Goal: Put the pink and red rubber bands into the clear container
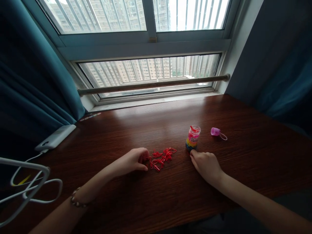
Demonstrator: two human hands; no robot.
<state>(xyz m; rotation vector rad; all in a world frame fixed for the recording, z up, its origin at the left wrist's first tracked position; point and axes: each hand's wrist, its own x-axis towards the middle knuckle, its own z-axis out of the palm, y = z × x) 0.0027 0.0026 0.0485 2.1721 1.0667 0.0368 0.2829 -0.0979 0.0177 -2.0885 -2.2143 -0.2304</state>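
A loose pile of small red plastic clips, shaped like safety pins (162, 158), lies on the brown wooden table (136, 198). At the pile's left edge is my left hand (138, 159), its fingers bent and the thumb apart from them, with the fingertips close to the nearest clips. A small clear jar (193, 138) with a pink, yellow and blue pattern stands lidless to the right, red clips showing at its mouth. My right hand (206, 165) has its fingers curled in at the jar's base, gripping it low down; the fingertips are partly hidden.
Right of the jar lies a purple cap with a loop (215, 131). A white power bank (56, 137) sits at the left by the blue curtain (36, 71), with white cables (36, 188) in front. Behind the table are a window and a metal rail (151, 85).
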